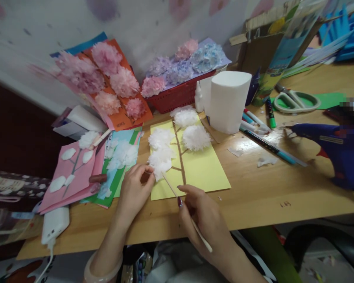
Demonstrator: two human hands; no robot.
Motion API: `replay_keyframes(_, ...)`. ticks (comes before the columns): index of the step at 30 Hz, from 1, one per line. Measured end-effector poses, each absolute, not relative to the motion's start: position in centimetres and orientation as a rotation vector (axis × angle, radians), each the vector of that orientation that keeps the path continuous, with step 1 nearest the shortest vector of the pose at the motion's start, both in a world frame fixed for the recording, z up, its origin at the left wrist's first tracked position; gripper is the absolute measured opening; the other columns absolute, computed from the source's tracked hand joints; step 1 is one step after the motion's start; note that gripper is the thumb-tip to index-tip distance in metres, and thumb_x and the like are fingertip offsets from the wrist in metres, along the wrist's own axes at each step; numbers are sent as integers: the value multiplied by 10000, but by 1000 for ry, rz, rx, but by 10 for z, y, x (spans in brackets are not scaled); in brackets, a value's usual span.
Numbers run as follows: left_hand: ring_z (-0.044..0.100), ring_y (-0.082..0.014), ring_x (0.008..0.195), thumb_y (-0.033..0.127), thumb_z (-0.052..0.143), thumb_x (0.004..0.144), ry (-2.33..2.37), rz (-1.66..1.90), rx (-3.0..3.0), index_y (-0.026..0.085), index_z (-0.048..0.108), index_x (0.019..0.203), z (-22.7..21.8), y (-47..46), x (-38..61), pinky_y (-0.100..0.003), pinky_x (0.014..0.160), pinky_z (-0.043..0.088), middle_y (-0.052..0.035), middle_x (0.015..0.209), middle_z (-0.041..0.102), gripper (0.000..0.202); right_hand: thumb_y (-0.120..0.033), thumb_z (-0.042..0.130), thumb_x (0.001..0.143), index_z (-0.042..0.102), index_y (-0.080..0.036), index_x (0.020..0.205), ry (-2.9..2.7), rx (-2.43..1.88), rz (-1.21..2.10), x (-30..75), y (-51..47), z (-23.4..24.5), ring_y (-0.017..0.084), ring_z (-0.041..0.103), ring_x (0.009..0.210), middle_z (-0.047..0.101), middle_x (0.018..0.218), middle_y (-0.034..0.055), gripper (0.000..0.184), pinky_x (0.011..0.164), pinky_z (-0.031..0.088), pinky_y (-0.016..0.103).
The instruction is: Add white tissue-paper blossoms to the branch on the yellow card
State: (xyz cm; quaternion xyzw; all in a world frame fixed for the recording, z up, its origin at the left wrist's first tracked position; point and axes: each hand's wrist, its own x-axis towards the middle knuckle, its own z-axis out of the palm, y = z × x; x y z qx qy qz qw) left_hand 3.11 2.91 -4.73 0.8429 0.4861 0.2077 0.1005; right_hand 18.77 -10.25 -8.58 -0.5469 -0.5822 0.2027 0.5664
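Note:
A yellow sheet of paper (206, 173) lies in front of me with a brown drawn stem (179, 155) and fluffy white tissue-paper flowers (196, 137) on it. My left hand (137, 190) is closed at the sheet's left edge, thumb and forefinger pinching the rim of the lowest white tissue flower (161, 159). In my right hand (203, 216) is a thin white stick (170, 185), held like a pen. Its far tip touches the lower part of that same flower. The near end sticks out past my palm.
Left of the sheet lie pink flower cards (84, 167) and a white power bank (55, 224). Behind stand an orange flower card (120, 88), a red basket (177, 94) and a white paper container (230, 102). Rightward are markers (268, 145), scissors (296, 101) and a blue glue gun (339, 149).

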Motion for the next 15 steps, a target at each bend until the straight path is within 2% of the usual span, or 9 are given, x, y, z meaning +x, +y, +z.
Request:
replay_keyframes(9,646,-232,884,204,553,864,1419,593,2469,219,610,821,-50,30,28,-381,817,478,-27,860,681,73,-128,416,978,425,-201,1244,-1425,-1317,474,183,-95,-81,114,544,556,614,784,-9,276,517,425,213)
replay_keyframes(15,653,-239,918,176,533,870,1375,598,2454,224,601,868,-54,26,25,-401,846,495,-39,910,688,83,-155,360,1006,418,-214,1239,-1378,-1375,640,179,-93,-72,104,498,529,563,769,-27,247,512,381,206)
